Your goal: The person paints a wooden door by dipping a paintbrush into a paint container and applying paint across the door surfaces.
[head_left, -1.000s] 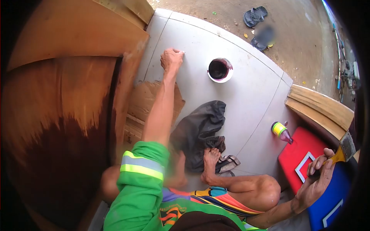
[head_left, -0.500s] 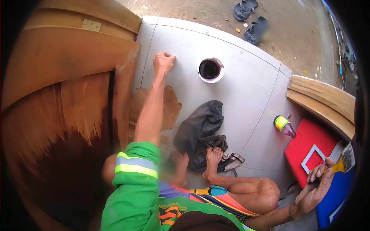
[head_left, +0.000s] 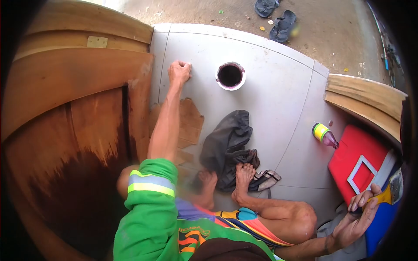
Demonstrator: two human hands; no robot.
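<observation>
My left hand point(head_left: 179, 72) is closed over the pale tiles, left of a white cup point(head_left: 230, 76) of dark liquid; what its fingers pinch, if anything, is too small to tell. At the lower right, my right hand point(head_left: 358, 216) holds a paintbrush point(head_left: 385, 195) with a yellow handle, its bristles pointing up and right. To the left stands a wooden door panel point(head_left: 93, 126), its lower part stained dark and its upper part lighter brown.
A dark cloth point(head_left: 228, 139) lies by my feet, beside torn cardboard point(head_left: 188, 122). A bottle point(head_left: 325, 135) lies near a red and blue item point(head_left: 348, 156) at right. A wooden frame piece point(head_left: 365, 100) stands behind. Black slippers point(head_left: 283, 26) rest on the ground beyond the tiles.
The view has shifted, so the cup and slippers appear farther left and more of the door shows. My left hand stays closed left of the cup; my right hand still holds the paintbrush.
</observation>
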